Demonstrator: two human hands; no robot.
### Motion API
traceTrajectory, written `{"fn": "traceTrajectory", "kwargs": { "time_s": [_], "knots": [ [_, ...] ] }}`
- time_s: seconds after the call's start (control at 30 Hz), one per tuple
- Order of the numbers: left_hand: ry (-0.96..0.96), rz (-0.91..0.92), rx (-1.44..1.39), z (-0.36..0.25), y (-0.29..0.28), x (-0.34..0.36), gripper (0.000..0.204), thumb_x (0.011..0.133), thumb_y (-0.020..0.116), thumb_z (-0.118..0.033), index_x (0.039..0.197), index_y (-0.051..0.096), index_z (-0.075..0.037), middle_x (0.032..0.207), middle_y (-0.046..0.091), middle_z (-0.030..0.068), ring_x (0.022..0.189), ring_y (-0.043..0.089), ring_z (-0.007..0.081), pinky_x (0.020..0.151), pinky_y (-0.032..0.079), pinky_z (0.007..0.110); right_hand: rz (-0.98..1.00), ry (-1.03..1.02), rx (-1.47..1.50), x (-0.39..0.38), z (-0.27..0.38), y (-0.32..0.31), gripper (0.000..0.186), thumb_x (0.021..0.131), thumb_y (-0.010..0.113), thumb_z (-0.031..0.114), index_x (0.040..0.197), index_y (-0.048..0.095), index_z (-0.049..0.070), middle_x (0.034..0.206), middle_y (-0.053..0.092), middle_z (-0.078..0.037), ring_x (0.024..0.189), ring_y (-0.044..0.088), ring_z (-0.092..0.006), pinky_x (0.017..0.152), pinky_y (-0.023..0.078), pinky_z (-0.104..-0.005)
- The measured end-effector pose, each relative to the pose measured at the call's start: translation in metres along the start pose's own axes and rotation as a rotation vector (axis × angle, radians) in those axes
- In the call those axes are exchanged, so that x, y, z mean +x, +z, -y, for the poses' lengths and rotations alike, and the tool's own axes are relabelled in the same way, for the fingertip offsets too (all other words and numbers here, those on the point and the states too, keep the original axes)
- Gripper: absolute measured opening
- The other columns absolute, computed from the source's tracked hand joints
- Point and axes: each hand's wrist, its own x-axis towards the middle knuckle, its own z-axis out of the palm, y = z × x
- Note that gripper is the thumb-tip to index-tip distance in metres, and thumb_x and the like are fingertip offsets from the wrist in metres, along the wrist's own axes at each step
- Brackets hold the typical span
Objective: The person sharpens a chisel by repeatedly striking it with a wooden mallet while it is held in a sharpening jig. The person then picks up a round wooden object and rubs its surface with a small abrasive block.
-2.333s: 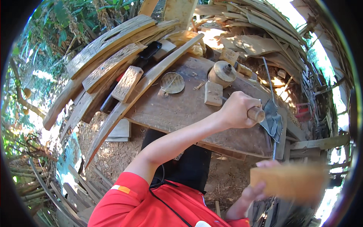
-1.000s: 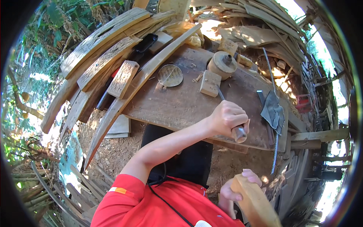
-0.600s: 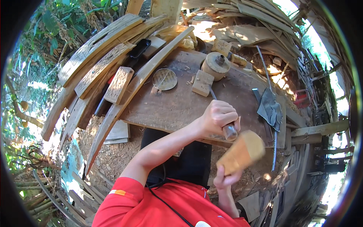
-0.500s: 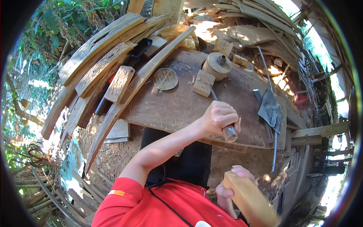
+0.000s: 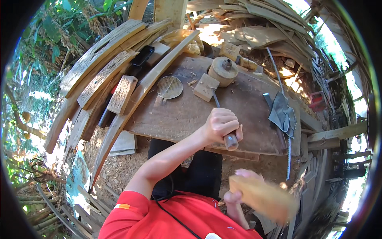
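My left hand is closed round the wooden handle of a chisel over the workbench. Its thin metal blade reaches up to a small square wooden block; I cannot tell whether the tip touches it. Just behind the block sits a round wooden piece with a dark stub on top. Low at the right, past the bench's front edge, my right hand grips a pale wooden block, blurred by motion. A round disc lies left of the small block.
Long rough timbers are stacked along the bench's left side. At its right lie a grey cloth and a long thin blade. Scrap boards are heaped behind, and a red crate stands beyond the right end.
My left hand and chisel have moved left, the blade now angled toward the small block. The pale block in my right hand has swung up and back down. The view has shifted slightly.
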Motion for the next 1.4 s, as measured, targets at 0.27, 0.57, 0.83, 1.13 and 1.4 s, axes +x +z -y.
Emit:
{"fn": "traceTrajectory", "kwargs": {
  "time_s": [0.27, 0.57, 0.83, 1.13, 1.4],
  "knots": [
    [0.0, 0.023, -0.002, -0.002, -0.004, -0.011, 0.033, 0.062, 0.066, 0.003, 0.058, 0.035, -0.009, 0.053, 0.038, 0.0041, 0.042, 0.043, 0.0242, 0.042, 0.035, 0.035, -0.278, -0.09, 0.201, -0.015, -0.02, 0.029, 0.045, 0.091, 0.068, 0.033, 0.117, 0.055, -0.002, 0.107, 0.061, -0.018, 0.084, 0.064, -0.0321, 0.074, 0.054, -0.0414],
    [0.01, 0.038, 0.007, 0.005, -0.009, -0.012, 0.034, 0.062, 0.066, 0.003, 0.059, 0.035, -0.009, 0.053, 0.038, 0.0044, 0.042, 0.044, 0.0247, 0.043, 0.035, 0.035, -0.149, -0.001, -0.015, -0.018, -0.016, 0.015, 0.035, 0.088, 0.064, 0.037, 0.103, 0.061, 0.006, 0.098, 0.06, -0.014, 0.089, 0.062, -0.0306, 0.087, 0.05, -0.0469],
    [-0.109, -0.024, -0.221, -0.04, -0.016, -0.005, 0.024, 0.072, 0.058, 0.005, 0.058, 0.041, -0.006, 0.054, 0.047, 0.0049, 0.042, 0.048, 0.0219, 0.042, 0.036, 0.033, -0.143, 0.163, 0.268, -0.017, -0.04, 0.01, 0.063, 0.099, 0.056, 0.029, 0.146, 0.032, -0.007, 0.097, 0.061, -0.021, 0.081, 0.06, -0.0256, 0.079, 0.05, -0.0408],
    [-0.852, -0.474, -0.773, -0.009, -0.051, 0.083, 0.033, 0.104, 0.057, -0.022, 0.075, 0.056, -0.007, 0.056, 0.039, -0.0022, 0.042, 0.033, 0.0065, 0.04, 0.024, 0.028, -0.26, 0.412, 0.213, -0.052, -0.073, 0.004, 0.049, 0.101, 0.056, 0.021, 0.14, 0.04, -0.003, 0.097, 0.062, -0.017, 0.08, 0.061, -0.0217, 0.071, 0.049, -0.0344],
    [-0.572, 1.026, 0.458, 0.016, -0.07, 0.06, 0.042, 0.075, 0.085, -0.015, 0.115, 0.075, -0.004, 0.142, 0.062, 0.0148, 0.094, 0.076, 0.0306, 0.084, 0.059, 0.037, -0.323, 0.701, 0.492, -0.062, -0.067, 0.001, 0.058, 0.099, 0.065, 0.019, 0.146, 0.041, -0.005, 0.129, 0.056, -0.012, 0.115, 0.055, -0.0182, 0.099, 0.046, -0.034]
  ]
}}
